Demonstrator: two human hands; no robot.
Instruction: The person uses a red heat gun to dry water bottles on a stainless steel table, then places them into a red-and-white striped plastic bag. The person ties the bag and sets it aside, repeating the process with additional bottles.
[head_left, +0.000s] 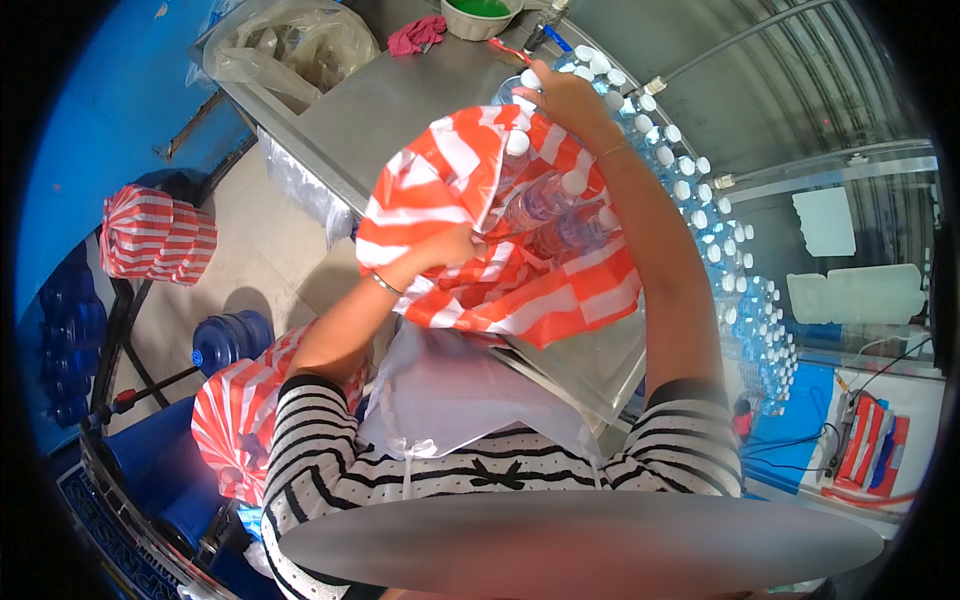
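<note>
A red-and-white striped plastic bag (442, 169) gapes in front of me over the metal counter. Several clear water bottles (544, 201) with white caps lie tilted inside it. My left hand (446, 251) grips the near left part of the bag's rim, its fingertips partly hidden in the folds. Beyond the bag's far edge, my right hand (562, 94) has its thumb and fingers around the white cap of another water bottle (530, 79); most of that bottle is hidden. Along my right forearm stand rows of capped water bottles (682, 187).
A steel counter (360, 112) holds a pink cloth (417, 36), a bowl with green contents (480, 9) and a basin lined with clear plastic (292, 52). Filled striped bags (157, 234) and a blue water jug (232, 343) stand at left. Red packs (870, 442) lie right.
</note>
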